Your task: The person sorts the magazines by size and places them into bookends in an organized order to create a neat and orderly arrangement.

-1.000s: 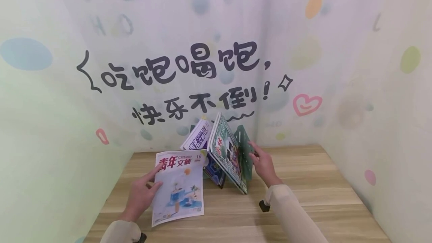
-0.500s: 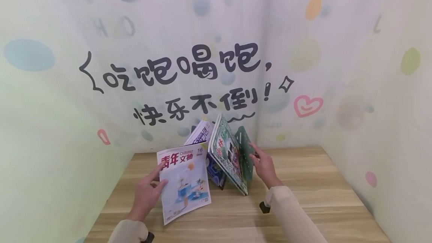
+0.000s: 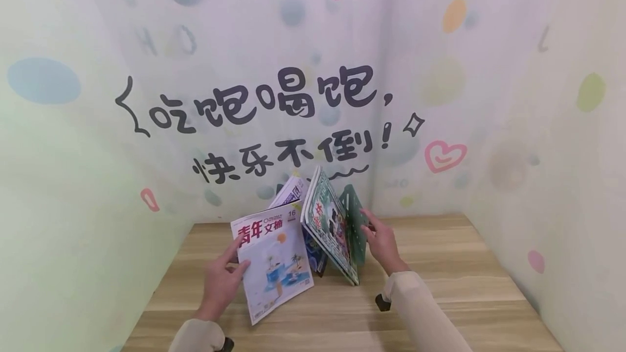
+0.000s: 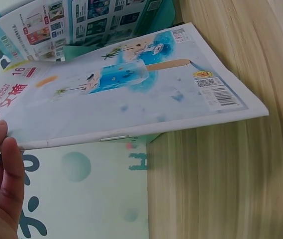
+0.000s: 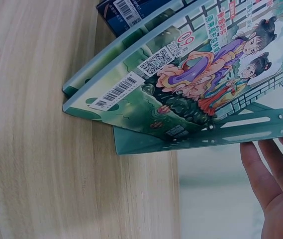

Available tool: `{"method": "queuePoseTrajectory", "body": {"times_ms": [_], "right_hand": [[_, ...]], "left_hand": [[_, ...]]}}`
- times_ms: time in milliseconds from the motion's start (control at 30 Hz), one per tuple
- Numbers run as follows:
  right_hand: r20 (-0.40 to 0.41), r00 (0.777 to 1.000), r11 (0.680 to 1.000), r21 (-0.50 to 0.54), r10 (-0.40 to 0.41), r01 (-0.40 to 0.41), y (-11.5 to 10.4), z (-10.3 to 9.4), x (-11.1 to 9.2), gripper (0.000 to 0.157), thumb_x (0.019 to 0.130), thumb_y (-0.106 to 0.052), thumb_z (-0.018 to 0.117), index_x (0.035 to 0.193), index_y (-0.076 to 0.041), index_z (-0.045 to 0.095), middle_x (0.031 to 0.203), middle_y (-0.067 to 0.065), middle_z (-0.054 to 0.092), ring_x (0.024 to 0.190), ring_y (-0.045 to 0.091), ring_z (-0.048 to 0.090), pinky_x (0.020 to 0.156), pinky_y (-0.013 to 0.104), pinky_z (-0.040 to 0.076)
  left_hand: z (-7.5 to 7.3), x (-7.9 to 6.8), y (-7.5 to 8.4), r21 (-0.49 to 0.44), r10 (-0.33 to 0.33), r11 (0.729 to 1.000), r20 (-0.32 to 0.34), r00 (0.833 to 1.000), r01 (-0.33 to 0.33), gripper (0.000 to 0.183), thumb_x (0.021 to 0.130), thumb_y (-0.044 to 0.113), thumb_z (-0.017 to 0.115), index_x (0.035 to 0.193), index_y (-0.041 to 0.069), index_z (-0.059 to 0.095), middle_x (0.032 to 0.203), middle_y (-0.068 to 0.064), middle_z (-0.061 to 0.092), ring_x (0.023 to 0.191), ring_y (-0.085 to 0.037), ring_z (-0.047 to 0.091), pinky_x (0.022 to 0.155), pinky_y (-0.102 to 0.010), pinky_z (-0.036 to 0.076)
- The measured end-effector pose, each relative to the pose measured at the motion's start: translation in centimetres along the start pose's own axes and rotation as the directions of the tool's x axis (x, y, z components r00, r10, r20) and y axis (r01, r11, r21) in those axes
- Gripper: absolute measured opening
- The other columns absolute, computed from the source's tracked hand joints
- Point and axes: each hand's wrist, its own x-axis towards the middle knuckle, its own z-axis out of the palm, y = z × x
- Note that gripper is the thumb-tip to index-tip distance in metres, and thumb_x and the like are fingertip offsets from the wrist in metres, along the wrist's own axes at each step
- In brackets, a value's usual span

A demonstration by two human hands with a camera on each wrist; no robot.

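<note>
My left hand (image 3: 220,286) pinches the left edge of a white magazine (image 3: 276,262), with a beach scene and red lettering on its cover. The magazine is tilted, its top right corner close to the books behind it. My right hand (image 3: 383,243) holds the outer upright of a green metal book stand (image 3: 359,227), fingers against its outside and thumb at its edge. Inside the stand, green-covered magazines (image 5: 201,84) lean to the left. A purple-lettered white magazine (image 3: 286,192) and a dark blue one (image 5: 146,6) are partly hidden behind them.
The books stand on a wood-grain table (image 3: 440,281), toward its back edge. A pale wall (image 3: 244,31) with printed lettering and coloured spots rises behind it, and more pale walls close in both sides.
My left hand has moved right with the white magazine, swinging it nearer the leaning books and tilting it more. The right hand stays on the book stand.
</note>
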Motion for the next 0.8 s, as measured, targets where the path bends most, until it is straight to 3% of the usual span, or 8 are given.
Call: {"method": "queuePoseTrajectory", "body": {"times_ms": [133,300,533,800], "right_hand": [[-0.013,1.0,1.0,0.01,-0.003,0.003,0.1,-0.1,-0.1,0.048,0.098,-0.01,0.058,0.143,-0.026,0.049,0.14,0.015,0.053,0.11,0.036,0.061,0.082,0.048,0.056],[-0.007,1.0,1.0,0.013,-0.008,0.009,-0.1,-0.2,-0.2,0.049,0.098,-0.01,0.058,0.143,-0.026,0.049,0.142,0.013,0.051,0.11,0.036,0.061,0.084,0.048,0.056],[-0.013,1.0,1.0,0.004,0.008,-0.008,0.1,0.2,-0.4,0.049,0.098,-0.01,0.058,0.143,-0.027,0.049,0.141,0.012,0.052,0.111,0.035,0.061,0.084,0.048,0.056],[-0.023,0.999,1.0,0.0,-0.024,0.024,0.0,0.2,-0.1,0.047,0.098,-0.01,0.059,0.142,-0.025,0.051,0.14,0.012,0.053,0.11,0.035,0.062,0.085,0.049,0.055]], "left_hand": [[0.7,-0.1,0.1,-0.035,-0.021,0.999,-0.006,1.0,0.02,0.066,0.085,-0.001,0.073,0.142,0.023,0.052,0.094,-0.009,0.07,0.08,-0.019,0.064,0.062,-0.023,0.057],[1.3,-0.2,0.2,-0.043,-0.017,0.999,-0.071,0.997,0.014,0.067,0.081,-0.006,0.074,0.141,0.018,0.054,0.093,-0.012,0.07,0.077,-0.02,0.067,0.06,-0.021,0.057],[1.8,-0.5,0.8,-0.055,-0.072,0.996,-0.101,0.992,0.067,0.067,0.083,-0.002,0.073,0.142,0.023,0.052,0.086,-0.011,0.068,0.066,-0.016,0.066,0.053,-0.021,0.056],[2.3,-0.4,1.5,-0.086,-0.088,0.993,-0.165,0.982,0.075,0.067,0.085,-0.003,0.072,0.143,0.022,0.051,0.096,-0.014,0.069,0.08,-0.023,0.065,0.058,-0.02,0.056]]}}
